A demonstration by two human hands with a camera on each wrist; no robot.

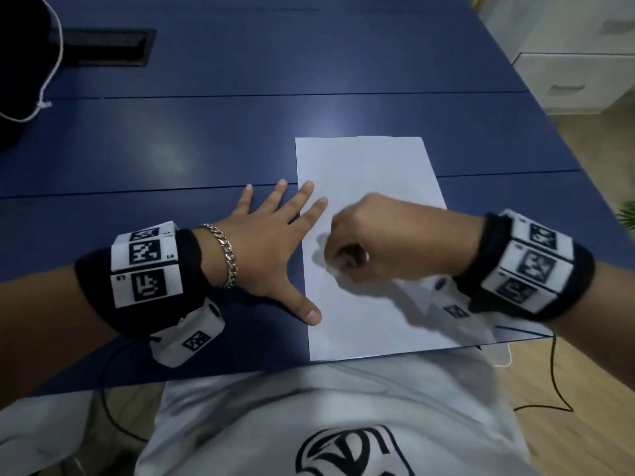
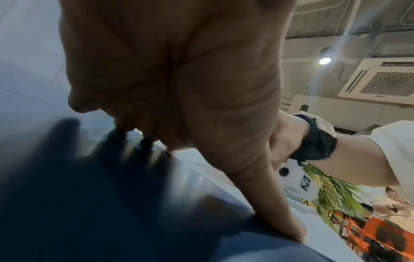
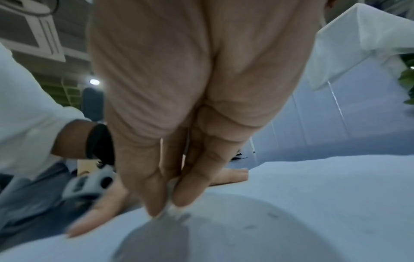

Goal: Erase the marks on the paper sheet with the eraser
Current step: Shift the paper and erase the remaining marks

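Observation:
A white paper sheet [image 1: 371, 166] lies on the blue table [image 1: 206, 149] in front of me. My left hand [image 1: 275, 242] lies flat with fingers spread, its thumb and two fingertips pressing the sheet's left edge. My right hand [image 1: 347, 259] is curled over the middle of the sheet and pinches a small pale eraser [image 3: 169, 193] between thumb and fingers, its tip down on the paper [image 3: 313, 195]. A few faint grey marks [image 3: 272, 215] show on the sheet just beside the eraser. In the head view the eraser is mostly hidden by my fingers and blurred.
A dark slot [image 1: 106, 46] sits in the table at the far left, next to a dark object with a white cord [image 1: 51, 63]. White drawers [image 1: 567, 63] stand beyond the table's right edge. Cables [image 1: 553, 372] hang off the near edge.

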